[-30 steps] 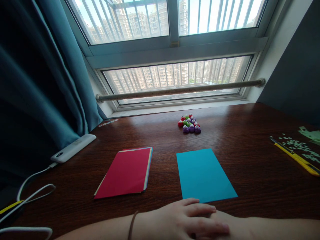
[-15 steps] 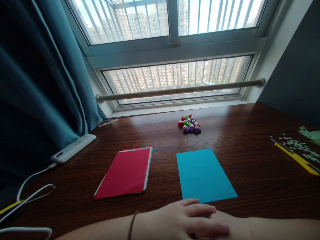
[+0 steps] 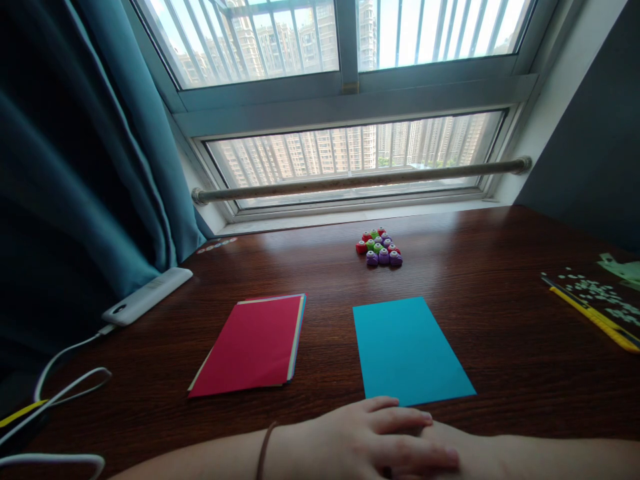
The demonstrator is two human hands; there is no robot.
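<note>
My left hand (image 3: pixel 370 437) lies at the bottom edge of the head view with its fingers stretched out, a thin brown band round its wrist. It rests on top of my right hand (image 3: pixel 443 437), whose fingers are hidden under it and below the frame. Just beyond the fingertips a blue sheet of paper (image 3: pixel 413 353) lies flat, close to my left hand. To its left is a stack of coloured paper (image 3: pixel 250 347) with a red sheet on top and pale and blue edges showing.
Small red, green and purple pieces with white tops (image 3: pixel 383 248) stand grouped near the window. At right lie a yellow utility knife (image 3: pixel 595 320), pale paper bits (image 3: pixel 595 290) and green paper (image 3: pixel 620 268). A white device (image 3: pixel 147 297) with a white cable (image 3: pixel 65 347) sits by the curtain (image 3: pixel 150 167).
</note>
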